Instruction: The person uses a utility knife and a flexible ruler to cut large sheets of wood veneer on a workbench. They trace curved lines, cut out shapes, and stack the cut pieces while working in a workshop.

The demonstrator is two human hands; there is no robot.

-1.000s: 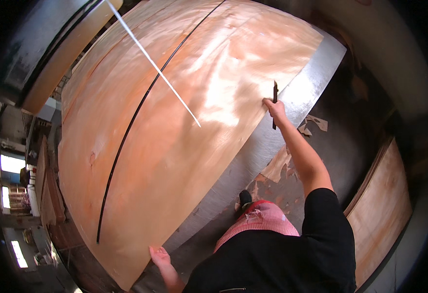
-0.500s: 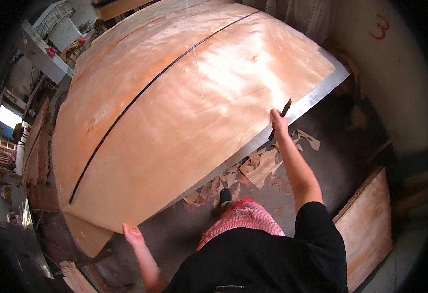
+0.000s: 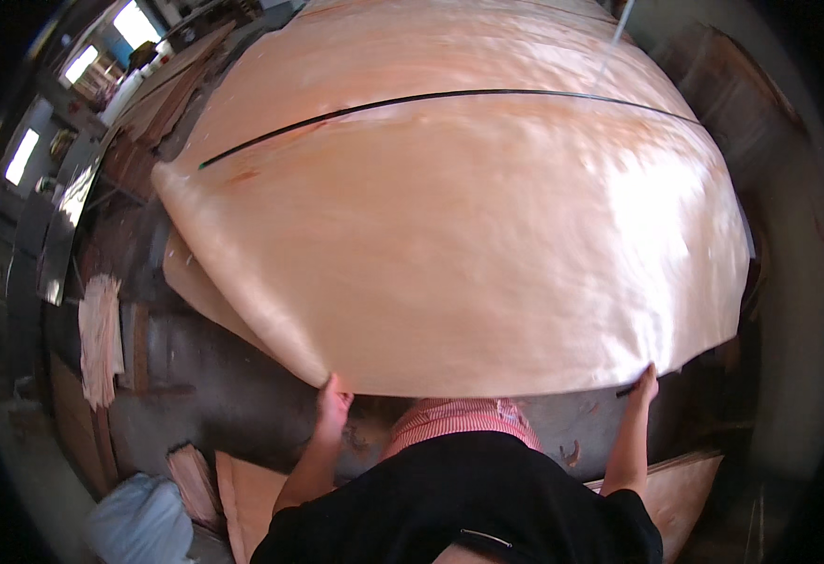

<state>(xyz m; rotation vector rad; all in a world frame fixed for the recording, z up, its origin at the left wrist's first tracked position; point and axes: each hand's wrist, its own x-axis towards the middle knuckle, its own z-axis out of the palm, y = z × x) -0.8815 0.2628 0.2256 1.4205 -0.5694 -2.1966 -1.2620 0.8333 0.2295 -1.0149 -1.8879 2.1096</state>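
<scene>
A large, thin wood veneer sheet (image 3: 449,254), pale orange-tan with a glossy sheen, spreads in front of me. My left hand (image 3: 335,399) pinches its near edge, close to the left corner, where the sheet curls up in a fold. Farther right along that edge, my right hand (image 3: 649,383) grips the veneer as well. A dark, slim tool (image 3: 626,390) pokes out beside the right fingers, mostly hidden by hand and sheet. Across the veneer lies a long, thin black strip (image 3: 412,98). Below the lifted left side another veneer layer (image 3: 207,291) shows.
Stacked veneer sheets (image 3: 684,489) lie behind me at the right, with another veneer piece (image 3: 243,493) at the left. A bundle of veneer strips (image 3: 102,338) stands at far left. Near the lower left is a light blue cloth-like bundle (image 3: 139,522). A wall (image 3: 797,310) bounds the right.
Both hands now hold the near edge, drawn toward my body; the sheet's left side has curled up. My right hand came down from the far right edge. The view has swung left.
</scene>
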